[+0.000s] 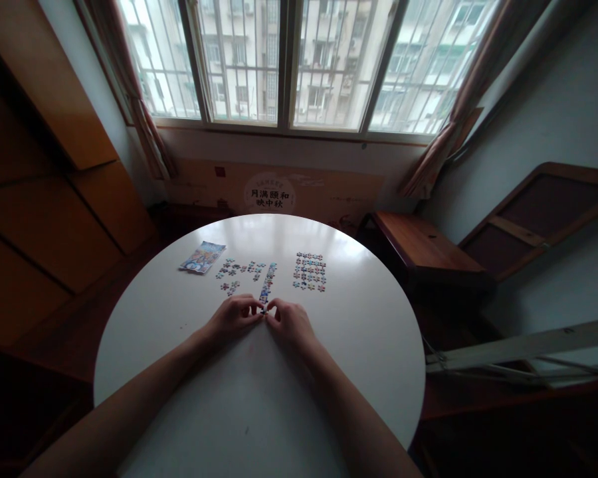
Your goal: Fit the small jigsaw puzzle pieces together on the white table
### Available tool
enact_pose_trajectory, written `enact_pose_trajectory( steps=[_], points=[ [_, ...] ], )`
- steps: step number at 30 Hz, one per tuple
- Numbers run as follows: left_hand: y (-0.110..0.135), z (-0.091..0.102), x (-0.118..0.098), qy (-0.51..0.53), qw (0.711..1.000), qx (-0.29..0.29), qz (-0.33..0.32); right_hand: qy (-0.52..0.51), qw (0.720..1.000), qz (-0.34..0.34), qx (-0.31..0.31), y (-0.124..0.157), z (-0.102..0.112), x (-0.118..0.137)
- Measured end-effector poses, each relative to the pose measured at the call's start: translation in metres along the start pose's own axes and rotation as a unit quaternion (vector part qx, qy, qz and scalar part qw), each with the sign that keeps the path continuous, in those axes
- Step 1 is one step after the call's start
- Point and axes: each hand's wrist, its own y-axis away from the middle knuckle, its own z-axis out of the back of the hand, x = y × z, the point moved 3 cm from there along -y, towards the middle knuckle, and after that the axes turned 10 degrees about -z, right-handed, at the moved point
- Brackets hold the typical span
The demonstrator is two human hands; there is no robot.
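Note:
At the near end of a narrow joined strip of jigsaw pieces (268, 282), both hands meet over a small jigsaw piece (264, 310). My left hand (236, 312) pinches it from the left with curled fingers. From the other side, my right hand (290, 318) grips it between thumb and forefinger. Fingertips partly cover the piece. Loose jigsaw pieces (232, 269) lie scattered left of the strip. To the right, more jigsaw pieces (309, 271) are laid out in neat rows. A colourful picture sheet (203, 257) rests at the far left of the pieces.
Everything lies on a round white table (259, 411). Beyond it are a barred window and a printed cardboard panel (329, 186) against the wall. A wooden bench (423, 242) stands at the right, a wooden cabinet (30, 232) at the left.

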Motion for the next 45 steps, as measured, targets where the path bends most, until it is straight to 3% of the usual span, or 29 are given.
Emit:
enact_pose_trajectory(
  steps=[45],
  points=[
    [-0.0010,0.0024,-0.0048,-0.023,0.999,-0.005,-0.021,-0.011,1.000,0.027,0.001,0.0005,0.0013,0.0019]
  ],
)
